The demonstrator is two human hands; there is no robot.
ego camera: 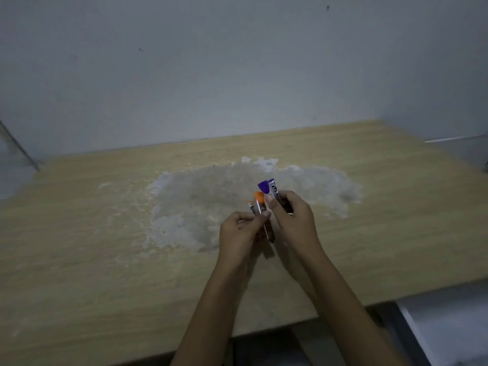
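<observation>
Both my hands are raised over the middle of a wooden table (79, 233). My left hand (239, 235) grips a small metal nail clipper with an orange tip (260, 204), its thumb pressed on the metal body. My right hand (293, 220) holds a second metal nail clipper with a purple tip (266, 187), fingers curled round its lower part. The two clippers stand nearly upright and side by side, close to touching. Their lower ends are hidden by my fingers.
A large pale worn patch (211, 196) covers the table's middle. A grey wall (237, 62) rises behind the far edge. A thin rod (19, 149) leans at the far left. A grey surface (449, 326) lies below the table's near right corner.
</observation>
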